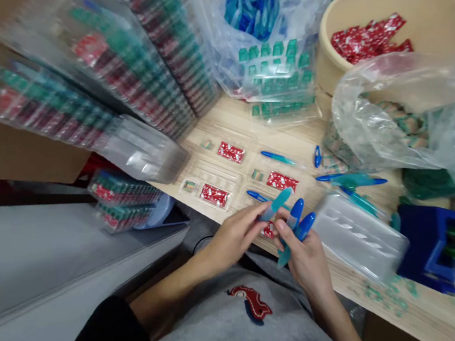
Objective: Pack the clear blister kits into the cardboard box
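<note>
My left hand (233,238) pinches a slim pen-shaped piece (276,204) with a teal end pointing up and right. Close beside it, my right hand (305,254) is closed around a few similar pieces (308,226) with blue tips and teal lower ends. Under and beyond my hands lie clear plastic blister trays (240,193). Red patterned packets (282,180) and small striped blocks (257,175) sit in their compartments. Two trays also carry a blue-and-teal piece (278,157). My fingers partly cover the nearest tray and its red packet.
Filled trays (129,66) stand stacked at left. A bag (252,11) of blue pieces is at the back, near a cream tub (325,22) of red packets. At right are an open plastic bag (418,110), stacked empty trays (360,232) and a blue tape dispenser (429,246).
</note>
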Demonstrator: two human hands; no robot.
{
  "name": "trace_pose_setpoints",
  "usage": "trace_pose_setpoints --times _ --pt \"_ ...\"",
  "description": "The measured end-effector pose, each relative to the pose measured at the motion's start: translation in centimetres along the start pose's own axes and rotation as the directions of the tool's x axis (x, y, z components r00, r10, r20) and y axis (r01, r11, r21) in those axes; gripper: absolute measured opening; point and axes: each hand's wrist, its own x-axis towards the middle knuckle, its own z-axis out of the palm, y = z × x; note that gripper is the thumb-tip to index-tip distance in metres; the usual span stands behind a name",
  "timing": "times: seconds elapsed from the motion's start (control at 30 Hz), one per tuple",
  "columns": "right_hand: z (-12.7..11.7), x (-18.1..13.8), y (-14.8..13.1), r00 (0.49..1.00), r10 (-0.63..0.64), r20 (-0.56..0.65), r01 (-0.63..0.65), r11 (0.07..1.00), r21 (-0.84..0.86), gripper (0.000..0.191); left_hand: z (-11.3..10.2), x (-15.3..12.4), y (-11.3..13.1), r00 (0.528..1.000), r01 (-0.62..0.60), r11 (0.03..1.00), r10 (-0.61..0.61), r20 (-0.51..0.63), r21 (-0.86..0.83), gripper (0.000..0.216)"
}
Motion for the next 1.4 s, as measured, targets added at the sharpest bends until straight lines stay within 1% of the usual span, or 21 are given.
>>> trace_pose_setpoints --times 0.07,0.17,0.2,0.27,0.37,0.43,0.5,0.57,0.6,0.63,0.7,0.8,0.93,1.0,1.07,1.13,1.17,1.23,1.3,1.33,1.4 --pt "0.2 0.1 0.0 1.0 0.021 0.02 -0.022 0.999 0.036 0.037 -2.2 -0.3 -2.4 0.996 -0.014 0.969 0.037 -0.087 0.245 0.032" --pt "0.4 0.0 -0.6 0.999 0.036 0.006 -0.037 0.995 0.09 0.036 -5.7 -0.1 -7.0 0.98 0.076 0.778 0.057 -0.19 0.623 0.03" --pt "0.5 -0.1 -0.7 0.999 0.044 -0.005 -0.043 0.994 0.1 0.036 -6.6 0.2 -8.5 0.981 0.091 0.722 0.054 -0.186 0.686 0.03" --pt "0.4 -0.4 -0.9 0.998 0.057 -0.017 -0.055 0.993 0.109 0.035 -7.5 0.9 -11.0 0.989 0.071 0.666 0.048 -0.138 0.742 0.03" --pt "0.4 -0.7 -1.1 0.999 0.051 -0.01 -0.049 0.989 0.14 0.034 -7.1 1.8 -12.5 0.994 0.066 0.678 0.023 -0.111 0.732 0.035" --pt "0.5 -0.7 -1.3 0.998 0.061 -0.008 -0.058 0.977 0.206 0.033 -6.2 2.0 -11.6 0.985 0.114 0.731 0.004 -0.171 0.672 0.038" --pt "0.8 -0.6 -1.7 0.994 0.112 0.011 -0.11 0.95 0.293 0.032 -5.1 2.1 -9.1 0.977 0.136 0.85 -0.029 -0.213 0.51 0.035" --pt "1.3 -0.3 -2.2 0.989 0.137 0.048 -0.145 0.917 0.371 0.032 -3.9 2.1 -5.7 0.984 0.141 0.968 -0.115 -0.136 0.205 0.031" --pt "1.5 -0.1 -2.4 0.991 0.121 0.063 -0.136 0.906 0.4 0.031 -3.5 2.1 -3.9 0.985 0.172 0.985 -0.171 -0.032 0.022 0.03" --pt "1.8 0.0 -2.5 0.994 0.087 0.071 -0.109 0.902 0.418 0.031 -3.1 2.1 -2.3 0.974 0.222 0.966 -0.213 0.081 -0.133 0.028" --pt "2.1 0.2 -2.6 0.997 0.006 0.071 -0.035 0.91 0.412 0.03 -2.5 2.1 0.4 0.95 0.282 0.91 -0.222 0.218 -0.304 0.023" --pt "2.3 0.2 -2.2 0.995 -0.024 0.093 -0.009 0.94 0.341 0.029 -1.5 2.2 2.3 0.947 0.284 0.891 -0.203 0.25 -0.353 0.014" --pt "2.2 0.2 -1.6 0.995 -0.004 0.101 -0.024 0.961 0.275 0.035 -0.1 3.0 1.5 0.94 0.309 0.846 -0.203 0.274 -0.433 0.019" --pt "2.0 0.3 -1.5 0.999 -0.008 0.046 -0.004 0.964 0.267 0.038 -0.1 4.2 -0.1 0.949 0.312 0.809 -0.244 0.198 -0.498 0.027" --pt "1.6 0.5 -1.6 1.0 0.005 0.008 -0.007 0.96 0.281 0.039 -0.9 6.1 -2.3 0.939 0.297 0.802 -0.344 0.005 -0.518 0.045" --pt "1.2 0.5 -1.6 1.0 0.029 0.006 -0.029 0.953 0.302 0.037 -2.3 8.5 -5.0 0.867 0.302 0.839 -0.439 -0.236 -0.452 0.06" --pt "1.0 0.5 -1.7 0.999 0.038 0.006 -0.038 0.95 0.31 0.037 -3.0 9.8 -6.3 0.826 0.34 0.849 -0.476 -0.303 -0.406 0.061" --pt "0.7 0.3 -1.7 0.998 0.056 0.006 -0.054 0.946 0.321 0.039 -4.1 12.3 -8.7 0.747 0.482 0.825 -0.563 -0.352 -0.297 0.048" --pt "0.4 0.1 -1.9 0.998 0.064 0.0 -0.06 0.94 0.335 0.044 -4.6 14.2 -10.4 0.697 0.625 0.768 -0.631 -0.341 -0.144 0.041" --pt "0.3 0.1 -2.1 0.998 0.066 0.003 -0.063 0.938 0.341 0.045 -4.6 14.9 -10.8 0.685 0.667 0.742 -0.647 -0.336 -0.07 0.04" --pt "0.0 0.3 -2.7 0.998 0.054 0.016 -0.056 0.939 0.34 0.043 -4.6 15.6 -11.2 0.685 0.693 0.72 -0.643 -0.342 0.035 0.039"
